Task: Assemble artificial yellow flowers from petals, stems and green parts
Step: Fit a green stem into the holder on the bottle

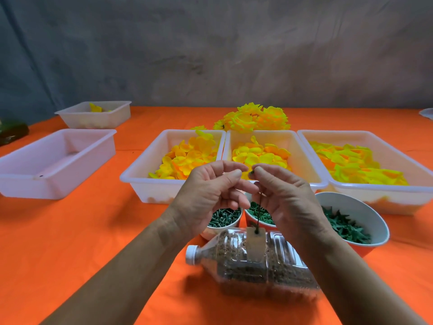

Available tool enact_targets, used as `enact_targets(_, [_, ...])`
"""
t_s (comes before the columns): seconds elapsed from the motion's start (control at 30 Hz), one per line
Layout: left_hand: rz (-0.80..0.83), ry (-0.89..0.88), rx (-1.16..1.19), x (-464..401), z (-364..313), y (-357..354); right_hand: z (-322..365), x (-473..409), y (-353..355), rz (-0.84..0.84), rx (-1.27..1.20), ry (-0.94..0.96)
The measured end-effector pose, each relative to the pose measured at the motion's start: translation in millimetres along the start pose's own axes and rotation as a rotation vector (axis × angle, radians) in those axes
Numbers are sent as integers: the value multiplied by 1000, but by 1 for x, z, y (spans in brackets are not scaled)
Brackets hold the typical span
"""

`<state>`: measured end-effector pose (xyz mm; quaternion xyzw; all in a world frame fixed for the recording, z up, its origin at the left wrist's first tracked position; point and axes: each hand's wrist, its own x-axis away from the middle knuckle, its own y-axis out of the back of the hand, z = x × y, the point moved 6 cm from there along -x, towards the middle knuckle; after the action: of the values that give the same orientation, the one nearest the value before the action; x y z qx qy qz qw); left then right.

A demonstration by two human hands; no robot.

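A thin dark stem (258,212) stands upright in a cardboard patch on a sand-filled plastic bottle (246,266) lying on its side. At the stem's top sits a small green part (251,172), which my right hand (285,195) pinches with thumb and forefinger. My left hand (208,191) is right beside it with its fingers curled and its thumb and forefinger tips close together next to the green part; whether they hold anything is unclear. Behind my hands, three white trays (138,170) (304,158) (398,137) hold yellow petals (185,158). Finished yellow flowers (255,118) lie behind them.
Two cups of green pieces (223,216) (266,215) and a bowl of green star-shaped parts (344,227) stand between the bottle and the trays. An empty white tray (54,160) and a farther tray (93,116) sit at the left on the orange tablecloth.
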<state>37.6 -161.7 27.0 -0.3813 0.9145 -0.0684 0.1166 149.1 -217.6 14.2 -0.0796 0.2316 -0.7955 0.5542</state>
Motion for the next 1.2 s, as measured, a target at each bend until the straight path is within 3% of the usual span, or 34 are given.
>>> enact_targets(0.13, [-37,-38,-60,4,1,1,-1,1,2,-60,-306,-176])
enact_targets(0.27, [-54,-102,-129,10,-1,-1,1,6,3,-69,-408,-240])
enact_targets(1.2, [-158,-299,-167,38,-1,-20,15,37,12,-61,-278,-240])
